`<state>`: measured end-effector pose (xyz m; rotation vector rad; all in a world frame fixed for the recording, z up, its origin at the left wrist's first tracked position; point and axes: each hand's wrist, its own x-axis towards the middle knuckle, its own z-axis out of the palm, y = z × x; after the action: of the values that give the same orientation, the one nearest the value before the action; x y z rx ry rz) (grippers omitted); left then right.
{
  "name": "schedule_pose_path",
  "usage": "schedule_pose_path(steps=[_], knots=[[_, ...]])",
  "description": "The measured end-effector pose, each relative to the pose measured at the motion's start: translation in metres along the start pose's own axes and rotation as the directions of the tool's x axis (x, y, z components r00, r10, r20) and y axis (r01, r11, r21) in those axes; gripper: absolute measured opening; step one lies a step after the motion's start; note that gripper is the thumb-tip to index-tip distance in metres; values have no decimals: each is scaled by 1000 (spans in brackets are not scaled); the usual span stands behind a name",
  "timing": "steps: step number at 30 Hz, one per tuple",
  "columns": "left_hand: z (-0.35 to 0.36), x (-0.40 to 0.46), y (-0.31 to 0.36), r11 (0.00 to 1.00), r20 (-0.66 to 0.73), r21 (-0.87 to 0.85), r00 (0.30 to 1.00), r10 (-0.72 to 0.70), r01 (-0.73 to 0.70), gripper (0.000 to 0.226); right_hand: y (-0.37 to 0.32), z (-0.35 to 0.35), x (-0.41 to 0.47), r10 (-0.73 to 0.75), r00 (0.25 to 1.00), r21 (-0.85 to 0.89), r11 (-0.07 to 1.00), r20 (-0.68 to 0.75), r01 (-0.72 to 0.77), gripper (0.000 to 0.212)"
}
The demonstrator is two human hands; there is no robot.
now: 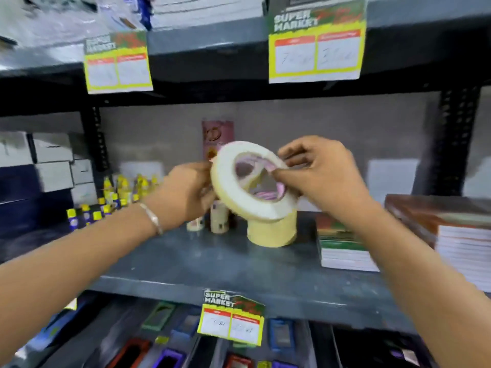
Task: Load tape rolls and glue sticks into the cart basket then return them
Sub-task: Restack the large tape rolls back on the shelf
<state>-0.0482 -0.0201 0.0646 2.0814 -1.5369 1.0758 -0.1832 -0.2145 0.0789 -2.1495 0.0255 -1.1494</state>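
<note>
Both hands up at shelf (239, 264) height. Left hand (186, 192) and right hand (318, 176) pinched on tilted white tape roll (252, 181), fingertips hidden behind rim. Below it, stacked tape rolls (273, 232) on shelf. Further left, probably glue sticks (106, 205), blurred.

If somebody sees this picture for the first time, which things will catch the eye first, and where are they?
First comes the big white tape roll, tilted in the middle of the view, with the left hand and the right hand both in a grip on it above the grey shelf. Next come the yellow price tags hanging from the shelf above, and the yellow-capped glue sticks standing at the left of the shelf.
</note>
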Motion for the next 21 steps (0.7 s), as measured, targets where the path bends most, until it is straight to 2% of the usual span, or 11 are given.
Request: schedule_pose_path(steps=[2, 3, 5, 10, 15, 21], knots=[[13, 20, 6, 998, 120, -44, 992, -38, 44, 15, 18, -22, 18, 103, 993, -62, 992, -62, -106, 23], [27, 29, 4, 996, 154, -68, 987, -43, 54, 21, 27, -30, 24, 151, 985, -62, 986, -88, -157, 23], [47, 46, 5, 989, 120, -136, 992, -48, 65, 27, 41, -44, 35, 231, 965, -78, 967, -126, -242, 22], [81, 58, 0, 966, 187, -193, 973, -133, 169, 26, 72, -44, 61, 431, 893, -117, 888, -130, -445, 27], [100, 60, -13, 949, 251, -226, 954, -162, 220, 29, 83, -32, 72, 460, 879, -148, 867, -123, -475, 25], [112, 69, -9, 932, 251, -277, 954, -165, 233, 27, 88, -11, 87, 480, 870, -196, 848, -108, -493, 19]])
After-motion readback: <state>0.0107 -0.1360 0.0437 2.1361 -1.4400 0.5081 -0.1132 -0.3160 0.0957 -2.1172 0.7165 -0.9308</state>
